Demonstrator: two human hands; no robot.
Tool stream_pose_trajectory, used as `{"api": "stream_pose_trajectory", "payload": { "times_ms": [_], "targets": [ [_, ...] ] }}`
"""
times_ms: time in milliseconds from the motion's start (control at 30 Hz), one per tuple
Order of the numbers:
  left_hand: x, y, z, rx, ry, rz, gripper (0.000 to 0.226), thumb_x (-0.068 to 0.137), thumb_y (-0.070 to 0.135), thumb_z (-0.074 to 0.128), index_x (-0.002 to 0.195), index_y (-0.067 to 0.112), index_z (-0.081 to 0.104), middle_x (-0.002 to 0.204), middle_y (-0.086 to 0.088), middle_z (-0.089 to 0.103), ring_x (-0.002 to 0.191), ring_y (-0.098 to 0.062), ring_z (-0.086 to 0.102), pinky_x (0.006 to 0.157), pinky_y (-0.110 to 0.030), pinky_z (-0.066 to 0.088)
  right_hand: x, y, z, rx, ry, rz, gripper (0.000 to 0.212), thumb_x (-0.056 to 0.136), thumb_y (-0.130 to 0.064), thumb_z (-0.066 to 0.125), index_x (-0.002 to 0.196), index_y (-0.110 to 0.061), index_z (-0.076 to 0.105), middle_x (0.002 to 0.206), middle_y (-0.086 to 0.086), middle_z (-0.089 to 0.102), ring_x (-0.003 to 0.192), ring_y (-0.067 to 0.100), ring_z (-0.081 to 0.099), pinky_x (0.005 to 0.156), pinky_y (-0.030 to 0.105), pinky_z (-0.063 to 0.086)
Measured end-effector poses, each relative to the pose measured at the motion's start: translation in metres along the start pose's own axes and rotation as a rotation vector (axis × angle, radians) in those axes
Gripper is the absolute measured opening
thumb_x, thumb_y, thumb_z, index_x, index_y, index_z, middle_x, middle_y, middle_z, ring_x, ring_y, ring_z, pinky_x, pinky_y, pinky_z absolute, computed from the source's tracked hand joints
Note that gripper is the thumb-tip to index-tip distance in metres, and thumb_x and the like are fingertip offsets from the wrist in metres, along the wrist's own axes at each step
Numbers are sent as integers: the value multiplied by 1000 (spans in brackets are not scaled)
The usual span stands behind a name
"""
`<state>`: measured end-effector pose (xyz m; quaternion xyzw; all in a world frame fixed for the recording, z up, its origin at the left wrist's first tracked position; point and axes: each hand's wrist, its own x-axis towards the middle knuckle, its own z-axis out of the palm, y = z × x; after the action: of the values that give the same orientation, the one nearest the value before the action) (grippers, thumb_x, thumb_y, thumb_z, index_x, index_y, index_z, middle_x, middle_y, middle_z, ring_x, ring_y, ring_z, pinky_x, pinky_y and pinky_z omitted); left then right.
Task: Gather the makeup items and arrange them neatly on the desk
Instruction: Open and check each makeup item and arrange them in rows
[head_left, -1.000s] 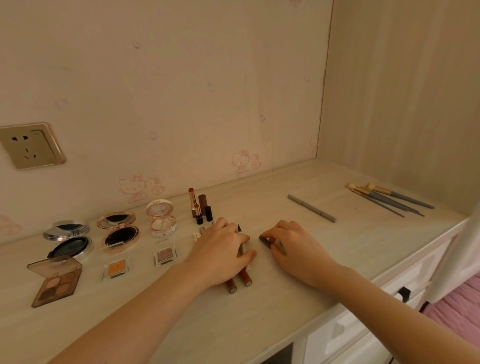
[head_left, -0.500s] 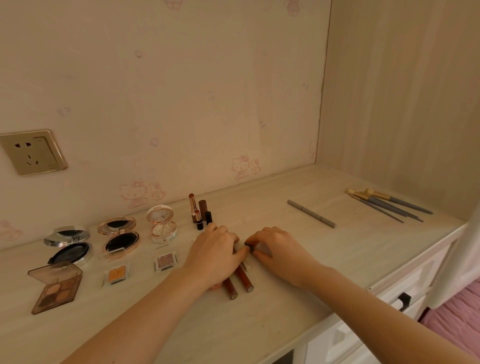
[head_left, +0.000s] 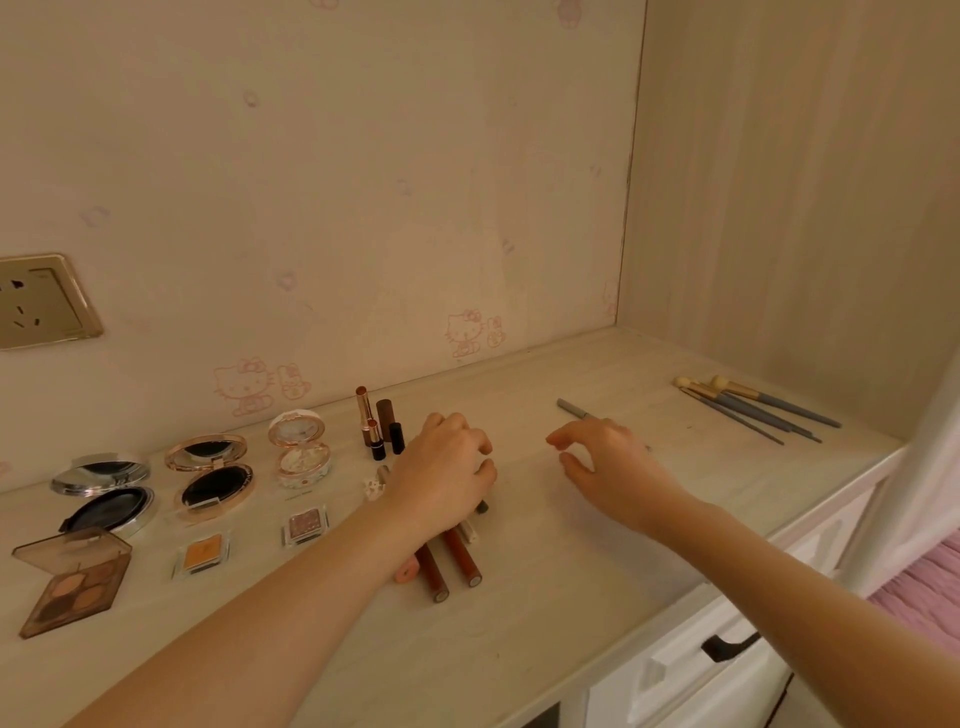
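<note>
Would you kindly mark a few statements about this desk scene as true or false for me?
1. The right hand holds a brush. False: it holds nothing; the brushes lie untouched further right.
2. The eyeshadow palette is open. True.
3. The lipsticks lie flat. False: they stand upright.
4. The left hand rests over the lip gloss tubes. True.

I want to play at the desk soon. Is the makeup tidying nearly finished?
Looks over halfway. Done: the compacts, eyeshadow palette and lipsticks sit in rows on the left. In hand: the left hand curls over the lip gloss tubes; the right hand is empty. Left: the grey pencil and the brushes lie apart on the right.
</note>
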<state>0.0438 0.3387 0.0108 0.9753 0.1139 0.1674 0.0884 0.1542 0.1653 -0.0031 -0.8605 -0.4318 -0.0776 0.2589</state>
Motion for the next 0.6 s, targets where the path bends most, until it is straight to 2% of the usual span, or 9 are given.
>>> {"api": "stream_pose_trajectory", "payload": {
  "times_ms": [133,300,467,600],
  "targets": [
    [25,17,16,-25,-42,40,32,95,29,45,121,18,60,114,1,52,113,-17,40,91,-37,45,4,28,-13,-116,26,69,31,95,-16,49,125,-17,57,123,2,55,114,20,45,94,28,40],
    [62,36,39,-89,-116,58,37,95,26,46,130,16,53,125,-3,48,119,-21,40,96,-39,43,6,60,-21,-206,17,201,35,97,-26,46,131,-18,51,129,3,52,118,24,41,97,33,40],
    [95,50,59,-132,-148,66,46,94,22,46,139,15,41,135,-5,41,125,-24,39,101,-38,39,10,77,-19,-252,-13,247,35,99,-35,42,129,-21,52,126,1,52,116,22,42,94,30,37],
    [112,51,72,-99,-144,49,55,95,20,43,147,19,27,146,-6,32,131,-27,32,104,-40,37,7,82,-16,-250,-3,223,31,99,-34,39,119,-22,58,116,0,54,103,19,43,88,29,39]
  ]
}}
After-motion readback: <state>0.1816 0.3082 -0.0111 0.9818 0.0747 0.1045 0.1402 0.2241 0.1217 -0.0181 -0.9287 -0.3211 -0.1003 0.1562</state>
